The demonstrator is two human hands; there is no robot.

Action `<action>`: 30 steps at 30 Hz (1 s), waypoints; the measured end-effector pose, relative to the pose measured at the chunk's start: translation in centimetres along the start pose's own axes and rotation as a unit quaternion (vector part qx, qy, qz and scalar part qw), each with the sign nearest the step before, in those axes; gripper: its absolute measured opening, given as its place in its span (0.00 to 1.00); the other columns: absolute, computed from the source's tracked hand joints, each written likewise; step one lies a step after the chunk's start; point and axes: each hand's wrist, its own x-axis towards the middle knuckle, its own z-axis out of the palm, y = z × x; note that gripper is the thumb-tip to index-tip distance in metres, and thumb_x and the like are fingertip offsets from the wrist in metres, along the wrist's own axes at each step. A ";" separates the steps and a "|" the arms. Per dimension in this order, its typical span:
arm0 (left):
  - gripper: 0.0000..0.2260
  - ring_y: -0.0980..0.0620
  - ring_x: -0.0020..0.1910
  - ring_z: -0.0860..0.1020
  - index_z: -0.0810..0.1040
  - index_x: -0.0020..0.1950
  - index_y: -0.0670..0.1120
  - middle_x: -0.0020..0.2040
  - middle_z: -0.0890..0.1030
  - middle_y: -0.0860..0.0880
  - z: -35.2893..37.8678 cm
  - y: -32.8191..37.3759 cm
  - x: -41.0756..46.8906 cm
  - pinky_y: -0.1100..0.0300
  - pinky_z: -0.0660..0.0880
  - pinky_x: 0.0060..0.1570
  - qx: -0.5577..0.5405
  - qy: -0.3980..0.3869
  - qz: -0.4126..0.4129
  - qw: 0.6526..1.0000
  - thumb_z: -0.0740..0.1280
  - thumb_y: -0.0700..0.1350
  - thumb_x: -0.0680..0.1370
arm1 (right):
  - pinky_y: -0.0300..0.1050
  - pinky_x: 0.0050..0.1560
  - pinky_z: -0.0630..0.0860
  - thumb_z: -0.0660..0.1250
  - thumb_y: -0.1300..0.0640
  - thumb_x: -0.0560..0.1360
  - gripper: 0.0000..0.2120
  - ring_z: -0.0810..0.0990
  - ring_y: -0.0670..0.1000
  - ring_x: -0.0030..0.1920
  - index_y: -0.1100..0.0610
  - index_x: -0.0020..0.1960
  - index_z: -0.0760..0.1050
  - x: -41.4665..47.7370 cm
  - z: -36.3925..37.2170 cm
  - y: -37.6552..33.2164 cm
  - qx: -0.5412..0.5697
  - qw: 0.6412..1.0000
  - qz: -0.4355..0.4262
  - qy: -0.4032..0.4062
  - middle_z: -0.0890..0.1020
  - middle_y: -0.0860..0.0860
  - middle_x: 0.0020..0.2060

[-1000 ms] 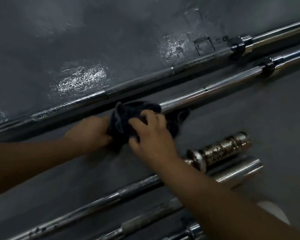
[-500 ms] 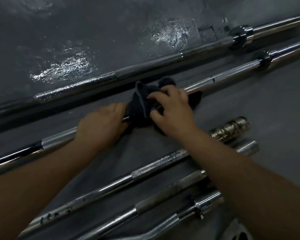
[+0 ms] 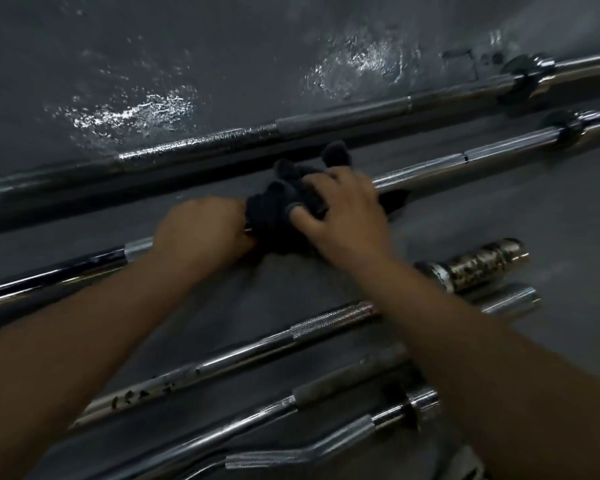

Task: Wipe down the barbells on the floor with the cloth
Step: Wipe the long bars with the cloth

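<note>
So it likely can't roll, left grip (image 3: 201, 233) clasps the chrome barbell (image 3: 430, 168), second from the floor's (image 3: 516, 223) far edge; right grip (image 3: 343, 216) bunches the dark cloth (image 3: 278, 209) round its shaft.

four straight barbells (image 3: 426, 168) are lying beside one bent bar (image 3: 343, 434); one dark cloth (image 3: 278, 209), one left hand (image 3: 201, 233) and one right hand (image 3: 343, 216) are showing.

The barbells (image 3: 430, 168) were glossy chrome metal with rough knurled bands; the cloth (image 3: 281, 206) looked soft, dark and matt; the floor (image 3: 222, 64) shone wetly.
</note>
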 end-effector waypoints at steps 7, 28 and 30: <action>0.22 0.44 0.41 0.79 0.78 0.48 0.48 0.44 0.81 0.45 0.9 -1.6 2.3 0.57 0.74 0.39 -0.031 -0.029 0.032 0.999 0.66 0.66 0.71 | 0.53 0.68 0.63 0.58 0.42 0.72 0.25 0.65 0.60 0.71 0.48 0.66 0.76 3.5 -1.2 6.2 0.022 0.956 0.267 0.115 0.70 0.53 0.71; 0.24 0.52 0.38 0.80 0.79 0.43 0.49 0.40 0.82 0.49 -0.1 -5.2 -0.9 0.57 0.77 0.44 -0.186 -0.212 0.003 0.959 0.70 0.70 0.66 | 0.54 0.59 0.70 0.63 0.44 0.73 0.21 0.71 0.59 0.63 0.46 0.64 0.77 -3.9 2.1 -3.4 -0.003 0.998 -0.061 0.019 0.75 0.51 0.64; 0.25 0.49 0.40 0.79 0.76 0.45 0.52 0.42 0.82 0.49 0.6 -5.4 -1.6 0.56 0.76 0.42 -0.147 -0.132 0.001 0.980 0.66 0.73 0.67 | 0.50 0.63 0.67 0.62 0.46 0.73 0.21 0.73 0.61 0.62 0.51 0.63 0.79 -1.7 0.9 1.1 -0.021 0.998 -0.025 0.058 0.76 0.56 0.62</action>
